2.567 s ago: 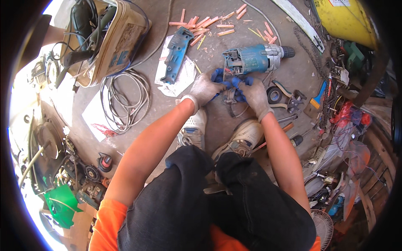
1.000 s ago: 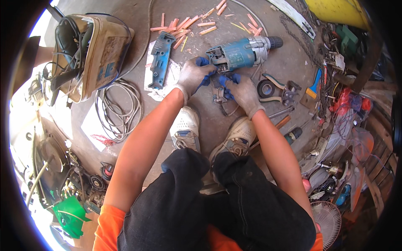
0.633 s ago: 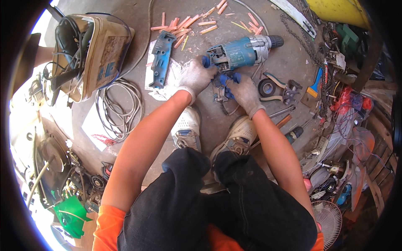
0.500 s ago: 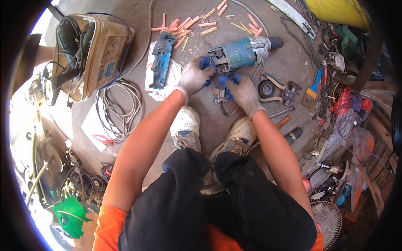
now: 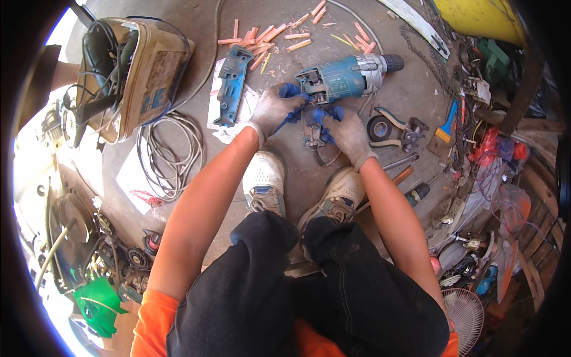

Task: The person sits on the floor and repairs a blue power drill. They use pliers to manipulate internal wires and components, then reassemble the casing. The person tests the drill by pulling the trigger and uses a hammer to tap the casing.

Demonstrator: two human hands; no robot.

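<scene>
A blue and silver power drill (image 5: 345,79) lies on the floor with its rear end opened and inner parts showing. At that opened end, my left hand (image 5: 276,110), in a grey glove with blue fingertips, is closed; the small thing in its fingers is hidden. Close beside it my right hand (image 5: 348,132), gloved alike, pinches something too small to make out. Just left of the right hand sits a dark part with a cord (image 5: 312,134), resembling the drill's switch. Left of my hands, the drill's blue housing cover (image 5: 232,86) rests on white paper.
Pliers (image 5: 389,141) ring a roll of black tape (image 5: 378,127) on the right, near a scraper (image 5: 447,122), a wrench (image 5: 401,160) and a screwdriver (image 5: 417,194). Pink sticks (image 5: 262,41) lie scattered ahead. A tool bucket (image 5: 151,77) and coiled cable (image 5: 169,156) are on the left.
Both hands stay at the drill's opened end, with only slight finger movement. The whole view has shifted a little; nothing else has visibly moved.
</scene>
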